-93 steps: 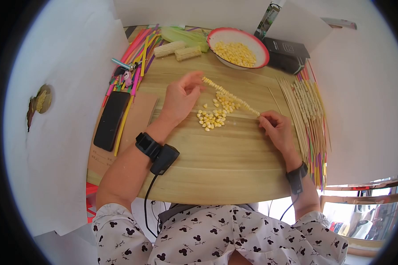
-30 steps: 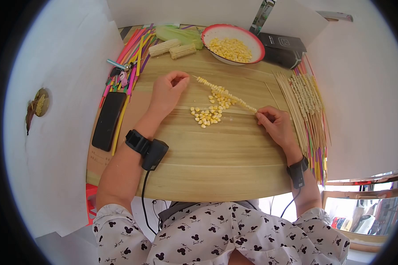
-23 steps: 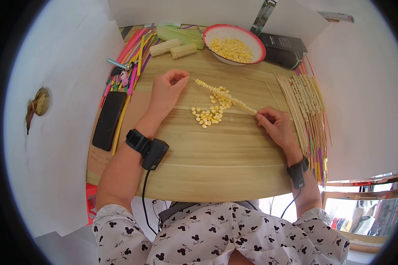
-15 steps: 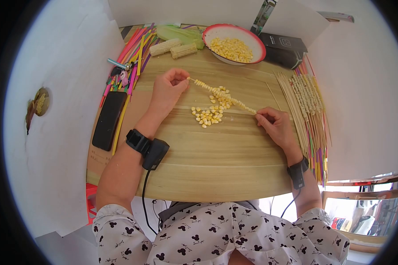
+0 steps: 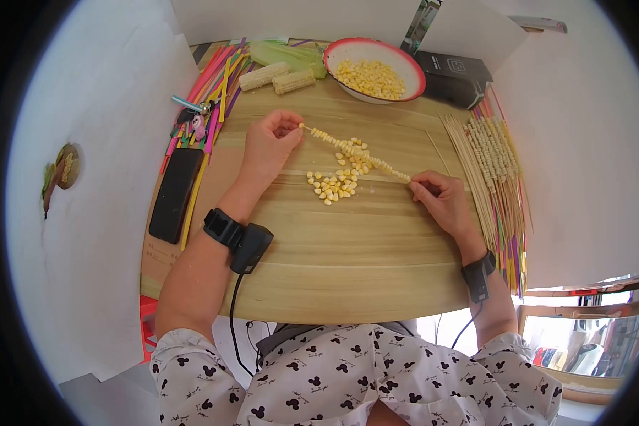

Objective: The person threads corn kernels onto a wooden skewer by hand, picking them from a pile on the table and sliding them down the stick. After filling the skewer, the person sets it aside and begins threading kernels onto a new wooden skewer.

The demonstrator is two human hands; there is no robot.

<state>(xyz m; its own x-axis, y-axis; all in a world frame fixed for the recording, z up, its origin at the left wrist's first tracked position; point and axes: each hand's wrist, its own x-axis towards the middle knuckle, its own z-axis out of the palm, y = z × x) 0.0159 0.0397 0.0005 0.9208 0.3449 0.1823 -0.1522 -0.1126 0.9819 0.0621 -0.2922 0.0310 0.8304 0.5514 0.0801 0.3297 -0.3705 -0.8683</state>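
Observation:
A thin skewer strung with corn kernels (image 5: 348, 148) slants between my two hands above the table. My left hand (image 5: 273, 138) is closed in a pinch at its upper left end, where a yellow kernel (image 5: 302, 126) shows at the fingertips, a short gap from the strung row. At the lower right end, my right hand (image 5: 444, 202) grips the skewer between thumb and fingers. Loose corn kernels (image 5: 332, 187) lie in a pile on the table, partly beneath the skewer.
At the back stand a red-rimmed bowl (image 5: 331, 62) of kernels and a black box (image 5: 454, 67). Stripped cobs (image 5: 265, 75) and a green husk (image 5: 280, 57) lie left of it. A phone (image 5: 175, 195) and coloured strips are at left; kernel-filled skewers (image 5: 493, 156) and bare sticks lie right.
Both hands hold nearly the same pose around the skewer. The whole view has shifted very slightly; nothing else visibly differs.

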